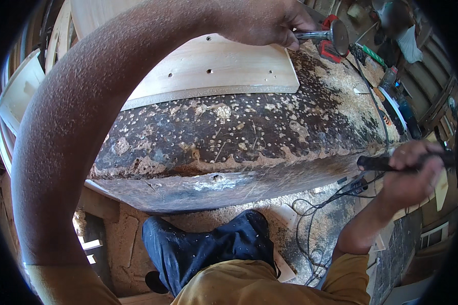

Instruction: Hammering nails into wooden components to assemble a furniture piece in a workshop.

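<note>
My left hand reaches across the far side of the bench, its fingers closed round a shiny metal rod with a flat round head, shaped like an engine valve. Below that hand lies a pale wooden board with several small dark holes. At the right, my right hand grips a tool by its black handle. The hand is slightly blurred, and the tool's other end is lost in the dark rim of the picture. Fine dust coats my left forearm.
The dark, pitted workbench has a chipped front edge, with sawdust at its right. A red and black tool part sits behind the rod's head. Black cables trail to the floor. A bottle stands far right.
</note>
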Demonstrator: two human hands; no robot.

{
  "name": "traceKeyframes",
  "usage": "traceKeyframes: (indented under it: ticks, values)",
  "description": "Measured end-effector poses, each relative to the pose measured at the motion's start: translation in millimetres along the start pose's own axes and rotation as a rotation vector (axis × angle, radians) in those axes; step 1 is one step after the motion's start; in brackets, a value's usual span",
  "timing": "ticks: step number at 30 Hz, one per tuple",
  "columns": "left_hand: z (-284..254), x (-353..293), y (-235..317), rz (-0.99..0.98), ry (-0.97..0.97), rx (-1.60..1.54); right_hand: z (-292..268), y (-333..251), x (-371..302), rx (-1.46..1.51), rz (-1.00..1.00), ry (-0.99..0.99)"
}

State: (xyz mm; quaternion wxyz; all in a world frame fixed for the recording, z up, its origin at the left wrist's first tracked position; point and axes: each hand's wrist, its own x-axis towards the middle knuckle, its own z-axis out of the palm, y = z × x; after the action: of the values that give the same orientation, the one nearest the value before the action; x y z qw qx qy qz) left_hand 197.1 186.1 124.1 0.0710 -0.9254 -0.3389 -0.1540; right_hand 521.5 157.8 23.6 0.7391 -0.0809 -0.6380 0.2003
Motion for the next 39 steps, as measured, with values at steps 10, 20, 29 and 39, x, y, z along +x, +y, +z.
traceKeyframes:
  ticks: [10,20,29,39]
  values:
    - [4,-8,-7,-0.026,0.010,-0.082,26,0,2,-0.697,0.170,-0.212]
    - [2,-3,-1,-0.022,-0.045,-0.055,57,19,5,-0.653,-0.087,-0.426]
    - [41,2,86,-0.030,0.345,-0.007,34,-28,4,-0.070,0.299,-0.277]
    - [72,-62,143,-0.239,0.278,-0.228,24,2,-17,0.198,0.490,-0.106]
